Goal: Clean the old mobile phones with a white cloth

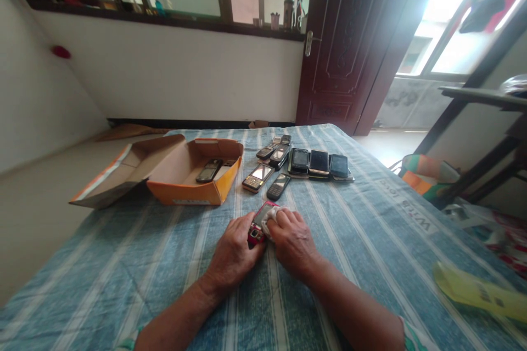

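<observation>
Bare forearms [175, 307] lie over the blue striped cover [160, 274], with patterned sleeve edges at the bottom corners of the view. Ahead of them, the left hand [233, 247] is closed around the lower left side of a red phone [256, 233], which sits tilted between the two hands, screen up. The right hand [293, 238] is bunched narrow, fingers pinching a white wad [267, 219] that touches the phone's screen on its right side.

Just beyond both hands is a small dark keypad phone [279, 186], and beside it, farther to the left, a gold-edged phone [258, 177]. Past these two is a pile of phones [280, 154]; beyond the right hand, dark touchscreen phones [319, 163] stand side by side in stacks. Ahead and left of the left hand is an open orange box [193, 196] holding a dark phone [209, 170]. Well right of the right hand, a yellow item [480, 290] lies on the cover.
</observation>
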A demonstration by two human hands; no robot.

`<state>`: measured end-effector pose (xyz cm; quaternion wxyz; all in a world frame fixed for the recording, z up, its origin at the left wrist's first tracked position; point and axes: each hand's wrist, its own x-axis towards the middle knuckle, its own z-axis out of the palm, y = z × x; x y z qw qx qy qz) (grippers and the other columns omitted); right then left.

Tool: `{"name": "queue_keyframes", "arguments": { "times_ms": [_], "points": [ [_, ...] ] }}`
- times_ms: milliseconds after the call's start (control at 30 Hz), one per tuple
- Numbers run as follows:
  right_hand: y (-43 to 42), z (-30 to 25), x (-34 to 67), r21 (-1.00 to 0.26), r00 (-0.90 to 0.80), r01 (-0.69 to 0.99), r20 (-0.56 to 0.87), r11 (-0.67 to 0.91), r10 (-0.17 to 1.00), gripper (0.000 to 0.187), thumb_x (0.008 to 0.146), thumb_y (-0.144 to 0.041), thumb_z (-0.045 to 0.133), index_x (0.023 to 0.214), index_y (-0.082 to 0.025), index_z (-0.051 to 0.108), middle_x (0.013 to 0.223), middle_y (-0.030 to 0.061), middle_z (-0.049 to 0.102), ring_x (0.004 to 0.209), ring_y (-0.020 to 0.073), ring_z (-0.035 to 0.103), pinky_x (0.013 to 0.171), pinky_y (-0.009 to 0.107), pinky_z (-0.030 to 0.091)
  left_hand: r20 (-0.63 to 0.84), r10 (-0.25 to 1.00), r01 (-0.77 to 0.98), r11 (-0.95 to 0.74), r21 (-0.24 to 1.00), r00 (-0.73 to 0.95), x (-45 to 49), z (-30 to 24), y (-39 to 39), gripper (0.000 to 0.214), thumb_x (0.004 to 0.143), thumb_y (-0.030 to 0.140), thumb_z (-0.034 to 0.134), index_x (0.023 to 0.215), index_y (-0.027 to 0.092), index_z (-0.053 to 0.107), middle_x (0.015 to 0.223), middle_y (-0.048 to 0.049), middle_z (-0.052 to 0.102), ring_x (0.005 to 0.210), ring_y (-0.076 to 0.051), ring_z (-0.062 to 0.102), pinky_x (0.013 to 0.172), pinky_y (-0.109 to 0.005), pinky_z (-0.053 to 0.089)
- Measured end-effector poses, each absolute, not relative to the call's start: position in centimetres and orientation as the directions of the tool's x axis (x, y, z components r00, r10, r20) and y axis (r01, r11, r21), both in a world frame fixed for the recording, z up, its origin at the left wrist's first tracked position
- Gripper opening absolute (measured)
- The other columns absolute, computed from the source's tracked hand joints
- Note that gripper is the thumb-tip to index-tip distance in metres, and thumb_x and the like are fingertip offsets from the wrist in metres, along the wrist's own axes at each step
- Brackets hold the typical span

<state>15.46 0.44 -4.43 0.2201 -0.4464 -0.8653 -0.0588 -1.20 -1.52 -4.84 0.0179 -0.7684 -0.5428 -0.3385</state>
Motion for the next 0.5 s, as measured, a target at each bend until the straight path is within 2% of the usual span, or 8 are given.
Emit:
{"name": "queue_keyframes", "arguments": {
  "times_ms": [167,367,500],
  "points": [
    [-0.2,-4.4,14.7,-0.067,-0.545,0.772,0.442,0.632,0.712,0.011,0.089,-0.016,0.054,0.091,-0.017,0.065,0.095,0.0091,0.061,0.092,0.0247,0.050,0.078,0.036,0.039,0.529,0.828,0.844,-0.410,0.346,0.185,-1.3,-4.7,-1.5,0.044,0.073,0.023,0.058,0.116,0.016,0.056,0.103,-0.0111,0.070,0.096,-0.028,0.067,0.086,-0.040,0.055],
    [0.9,-4.6,15.4,-0.085,-0.485,0.822,0.415,0.564,0.770,0.018,0.091,-0.015,0.050,0.100,-0.017,0.065,0.099,0.0101,0.062,0.098,0.0254,0.051,0.080,0.036,0.039,0.529,0.825,0.838,-0.423,0.345,0.199,-1.1,-4.3,-1.6,0.035,0.075,0.024,0.056,0.109,0.019,0.057,0.097,-0.0079,0.070,0.091,-0.026,0.067,0.082,-0.037,0.055],
    [1.6,-4.7,16.0,-0.077,-0.424,0.869,0.394,0.489,0.816,0.019,0.090,-0.013,0.050,0.101,-0.017,0.065,0.097,0.0103,0.063,0.093,0.0259,0.052,0.076,0.037,0.039,0.534,0.819,0.845,-0.425,0.324,0.207,-1.1,-4.3,-1.7,0.043,0.072,0.022,0.058,0.115,0.018,0.055,0.102,-0.0083,0.070,0.094,-0.026,0.067,0.085,-0.036,0.055]
  ]
}}
